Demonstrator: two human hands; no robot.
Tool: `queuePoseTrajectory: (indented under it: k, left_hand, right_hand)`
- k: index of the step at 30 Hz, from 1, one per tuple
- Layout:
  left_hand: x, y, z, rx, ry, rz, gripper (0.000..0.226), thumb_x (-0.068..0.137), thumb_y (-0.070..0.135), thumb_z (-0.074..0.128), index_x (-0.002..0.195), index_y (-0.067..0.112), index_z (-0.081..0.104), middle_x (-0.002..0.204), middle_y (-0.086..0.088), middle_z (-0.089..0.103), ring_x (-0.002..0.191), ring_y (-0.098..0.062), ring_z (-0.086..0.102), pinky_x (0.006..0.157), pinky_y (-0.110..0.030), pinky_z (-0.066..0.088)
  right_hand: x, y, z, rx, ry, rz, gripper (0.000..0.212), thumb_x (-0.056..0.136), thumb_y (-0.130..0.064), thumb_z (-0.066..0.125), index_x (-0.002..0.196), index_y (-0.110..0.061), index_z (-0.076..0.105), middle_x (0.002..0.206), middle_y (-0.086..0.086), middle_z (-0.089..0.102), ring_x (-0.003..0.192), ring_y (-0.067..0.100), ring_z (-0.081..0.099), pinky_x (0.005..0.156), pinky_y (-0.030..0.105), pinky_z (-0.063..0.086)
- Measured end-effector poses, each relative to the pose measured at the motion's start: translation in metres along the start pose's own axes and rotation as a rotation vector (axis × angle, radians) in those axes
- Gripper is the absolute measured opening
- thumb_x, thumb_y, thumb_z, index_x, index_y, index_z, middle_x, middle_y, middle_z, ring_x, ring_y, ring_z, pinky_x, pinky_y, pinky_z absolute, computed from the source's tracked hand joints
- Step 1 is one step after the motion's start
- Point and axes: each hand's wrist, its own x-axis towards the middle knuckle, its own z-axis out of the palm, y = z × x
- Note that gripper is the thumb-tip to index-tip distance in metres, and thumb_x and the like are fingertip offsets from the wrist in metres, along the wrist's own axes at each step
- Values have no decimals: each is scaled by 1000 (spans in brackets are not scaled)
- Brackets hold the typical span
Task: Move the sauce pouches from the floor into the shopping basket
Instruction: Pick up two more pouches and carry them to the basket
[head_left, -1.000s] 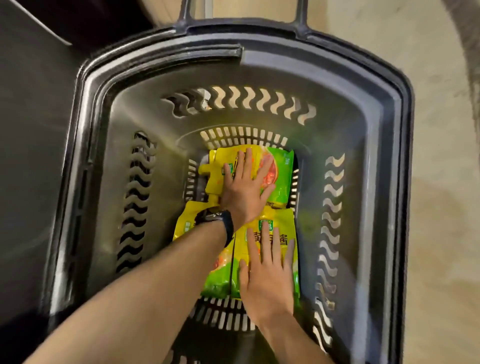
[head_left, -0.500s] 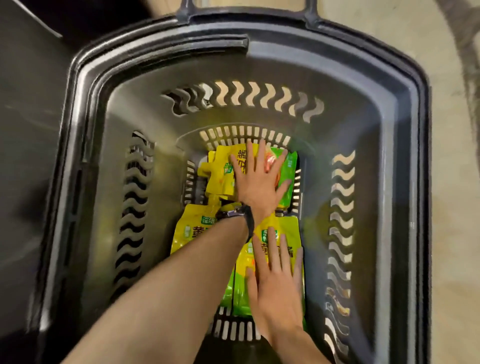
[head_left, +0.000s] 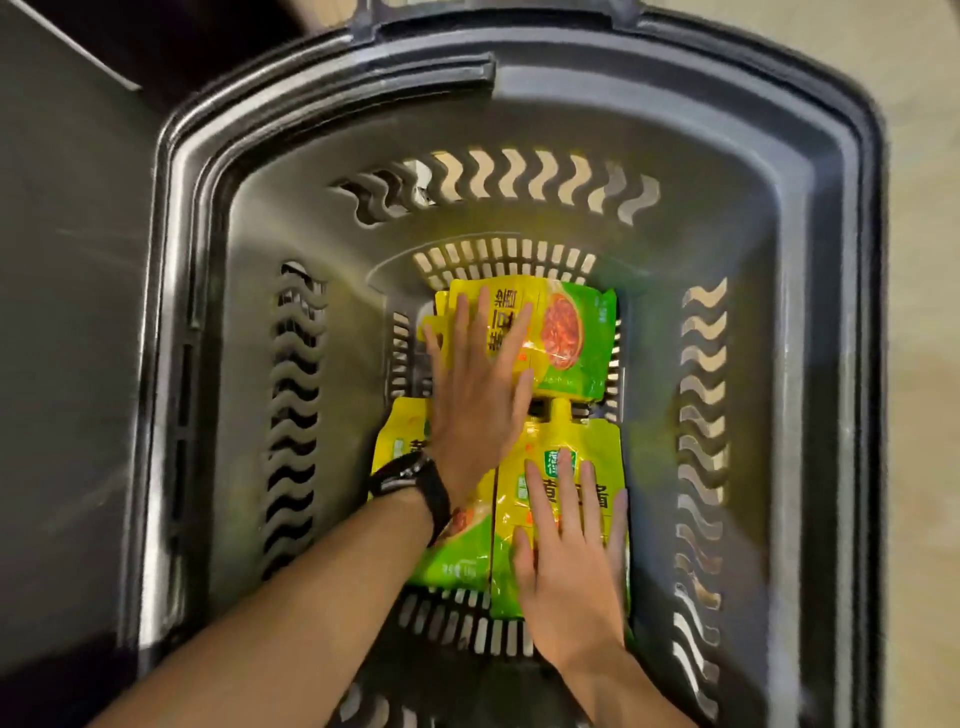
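Yellow-and-green sauce pouches lie flat on the bottom of the dark grey shopping basket (head_left: 810, 322). One pouch (head_left: 566, 338) lies at the far end, two more side by side nearer me: a left pouch (head_left: 457, 556) and a right pouch (head_left: 561, 467) with its spout pointing away. My left hand (head_left: 478, 384), with a black watch on its wrist, presses flat with straight fingers on the far pouch's left part. My right hand (head_left: 571, 566) rests flat on the near right pouch.
The basket's high walls have wavy slots, and its handle hinges show at the top edge. Beige floor (head_left: 924, 260) runs along the right. A dark grey surface (head_left: 62, 312) stands to the left of the basket.
My left hand has slid leftwards over the far pouch, uncovering its red picture. My right hand stays flat on the near right pouch. The view has shifted slightly.
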Motion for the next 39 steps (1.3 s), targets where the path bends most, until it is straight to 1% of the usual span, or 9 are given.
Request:
queuePoseTrajectory:
  k: [3,6,12,17,20,24,29,32,39]
  left_hand:
    - [-77,-30,3,74,-64,-99,63,102,49,22,161,30,8,168,-11,-3,155,-32,-4,120,-66,6]
    - [-124,-39,18,106,-149,-95,62,103,50,19,159,24,20,167,-15,7,154,-35,6,116,-67,19]
    - [-135,-41,25,121,-135,-91,68,98,46,33,159,20,21,167,-16,6,155,-35,3,119,-65,11]
    - [-156,-45,23,240,-223,-49,68,100,50,19,160,20,13,167,-18,1,155,-35,2,120,-65,12]
    - [-161,-44,13,252,-299,-55,67,100,49,16,161,20,9,167,-18,-1,155,-36,2,120,-64,12]
    - [-154,-33,-11,185,-415,-107,66,101,45,19,161,21,8,168,-15,0,155,-34,0,120,-63,14]
    - [-145,14,-88,137,-689,-167,65,99,46,47,157,31,20,160,-8,29,145,-29,31,115,-45,34]
    - [-142,53,-151,91,-683,-214,64,91,44,62,148,32,35,145,-2,45,130,-26,49,101,-42,44]
    - [-159,138,-326,154,-522,-106,74,84,56,66,145,26,37,138,-4,50,129,-28,50,99,-46,44]
  right_hand:
    - [0,-1,-1,1,-18,7,64,98,-46,24,158,-30,8,166,6,1,153,27,-1,118,61,14]
    - [-1,-2,-3,-8,-14,-11,64,100,-45,23,158,-29,2,166,7,-4,153,27,-6,119,60,10]
    - [-1,-4,-1,6,13,-7,66,98,-43,28,158,-28,5,166,8,-4,153,28,-5,119,60,7]
    - [0,-3,-5,23,6,-8,65,97,-45,26,158,-29,8,166,7,1,153,28,-1,119,60,9]
    - [0,-3,-16,59,-53,-12,64,97,-45,21,158,-30,5,165,7,-2,152,29,-3,119,60,9]
    - [-7,-4,-51,146,-213,-9,72,99,-34,35,156,-30,-10,163,6,-18,151,27,-13,121,58,2]
    - [-46,-9,-119,381,-302,4,81,96,-38,50,156,-34,-5,165,-1,-11,153,23,-4,123,47,18]
    - [-72,-7,-172,444,-296,-25,83,93,-39,57,156,-35,3,165,-5,-2,152,22,9,118,43,32]
    - [-156,18,-336,294,-149,-91,82,90,-40,60,156,-23,16,156,6,23,142,27,32,111,39,38]
